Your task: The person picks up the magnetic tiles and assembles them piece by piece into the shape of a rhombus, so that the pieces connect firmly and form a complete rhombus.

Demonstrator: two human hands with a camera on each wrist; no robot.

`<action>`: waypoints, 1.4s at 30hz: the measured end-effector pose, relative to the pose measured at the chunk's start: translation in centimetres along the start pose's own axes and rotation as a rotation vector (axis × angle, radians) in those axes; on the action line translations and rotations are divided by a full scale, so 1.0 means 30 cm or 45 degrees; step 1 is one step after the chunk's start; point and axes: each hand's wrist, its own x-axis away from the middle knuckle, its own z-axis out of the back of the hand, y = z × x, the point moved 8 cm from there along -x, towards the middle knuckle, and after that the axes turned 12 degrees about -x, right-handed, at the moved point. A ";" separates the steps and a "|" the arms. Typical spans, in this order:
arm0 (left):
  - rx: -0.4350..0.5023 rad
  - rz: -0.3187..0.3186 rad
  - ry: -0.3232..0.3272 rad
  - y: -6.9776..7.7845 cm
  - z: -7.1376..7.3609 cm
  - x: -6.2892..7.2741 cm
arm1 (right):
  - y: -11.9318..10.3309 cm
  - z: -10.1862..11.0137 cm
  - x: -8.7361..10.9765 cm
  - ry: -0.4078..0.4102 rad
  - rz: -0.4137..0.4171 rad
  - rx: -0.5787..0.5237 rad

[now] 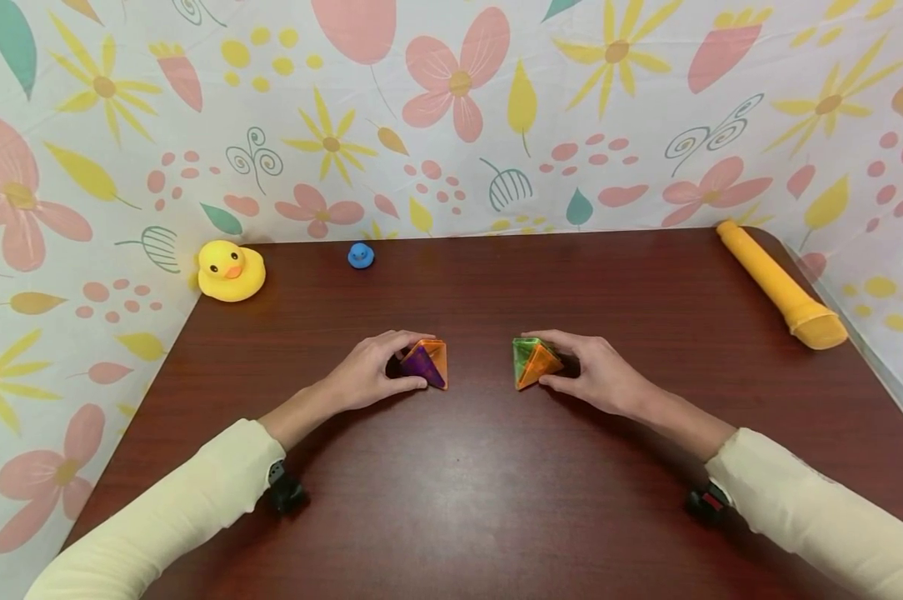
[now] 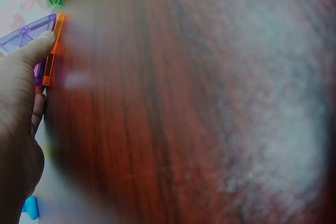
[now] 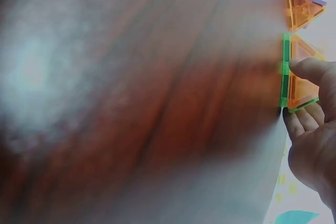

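Observation:
Left of the table's middle, my left hand (image 1: pixel 367 372) pinches a small pyramid of translucent magnetic tiles (image 1: pixel 424 364), one side purple and another orange. Thumb in front and fingers behind hold it near the tabletop. Across a gap, my right hand (image 1: pixel 604 377) grips a second magnetic-tile pyramid (image 1: pixel 537 365) with green and orange sides. In the right wrist view, that pyramid's green square tile (image 3: pixel 285 72) faces the table side and the thumb lies on an orange tile. The left wrist view shows the thumb across the purple tile (image 2: pixel 31 29).
A yellow rubber duck (image 1: pixel 231 272) sits at the table's back left corner, with a small blue duck (image 1: pixel 361 256) along the back edge. On the right lies a yellow toy hammer-like stick (image 1: pixel 774 279). Flower-patterned cloth (image 1: pixel 451 150) borders the dark wooden table (image 1: pixel 459 500).

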 end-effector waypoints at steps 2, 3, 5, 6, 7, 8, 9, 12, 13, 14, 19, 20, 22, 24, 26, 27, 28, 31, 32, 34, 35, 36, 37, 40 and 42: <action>0.001 0.004 0.000 -0.002 0.000 0.002 | 0.003 0.004 0.006 0.012 -0.014 0.015; 0.001 0.007 -0.001 -0.003 0.000 0.003 | 0.004 0.006 0.009 0.018 -0.021 0.021; -0.003 0.015 -0.003 -0.003 0.000 0.004 | 0.006 0.010 0.013 0.028 -0.030 0.028; -0.004 0.019 -0.005 -0.003 0.001 0.004 | 0.006 0.011 0.014 0.034 -0.032 0.029; -0.004 0.023 -0.005 -0.003 0.002 0.005 | 0.006 0.012 0.015 0.039 -0.030 0.032; -0.006 0.022 -0.003 -0.002 0.003 0.005 | 0.005 0.014 0.015 0.044 -0.025 0.028; -0.007 0.023 -0.001 -0.002 0.005 0.005 | 0.004 0.015 0.016 0.050 -0.018 0.026; 0.002 0.020 0.011 -0.003 0.009 0.006 | 0.001 0.020 0.018 0.069 0.002 0.026; 0.004 0.019 0.016 -0.004 0.010 0.008 | 0.000 0.021 0.020 0.074 0.008 0.025; 0.010 0.018 0.019 -0.005 0.010 0.008 | -0.001 0.023 0.021 0.080 0.011 0.025; 0.040 0.028 0.038 -0.008 0.019 0.016 | -0.001 0.029 0.026 0.091 0.018 0.018; 0.048 0.029 0.044 -0.008 0.022 0.018 | -0.001 0.030 0.026 0.093 0.019 0.015; 0.056 0.032 0.056 -0.009 0.025 0.020 | -0.002 0.032 0.026 0.097 0.023 0.009; 0.065 0.032 0.062 -0.010 0.026 0.021 | -0.002 0.034 0.026 0.101 0.026 0.003; 0.071 0.035 0.062 -0.013 0.023 0.022 | -0.003 0.035 0.027 0.105 0.027 -0.004; 0.071 0.036 0.063 -0.014 0.022 0.022 | -0.003 0.036 0.027 0.107 0.028 -0.005; 0.074 0.035 0.064 -0.014 0.021 0.021 | -0.003 0.036 0.028 0.106 0.028 -0.007; 0.075 0.039 0.061 -0.014 0.019 0.019 | -0.002 0.037 0.029 0.108 0.031 -0.010; 0.076 0.040 0.059 -0.013 0.018 0.018 | -0.002 0.037 0.028 0.110 0.035 -0.011; 0.074 0.041 0.056 -0.009 0.017 0.015 | -0.001 0.036 0.026 0.109 0.040 -0.014; 0.072 0.043 0.053 -0.008 0.016 0.013 | -0.002 0.035 0.025 0.108 0.044 -0.017; 0.071 0.042 0.051 -0.006 0.015 0.011 | -0.002 0.033 0.023 0.107 0.045 -0.019; 0.071 0.039 0.049 -0.004 0.014 0.009 | -0.002 0.030 0.020 0.103 0.047 -0.022; 0.070 0.026 0.047 0.005 0.011 0.003 | -0.001 0.021 0.013 0.094 0.037 -0.030; 0.070 0.018 0.046 0.009 0.007 -0.001 | -0.001 0.013 0.007 0.089 0.027 -0.035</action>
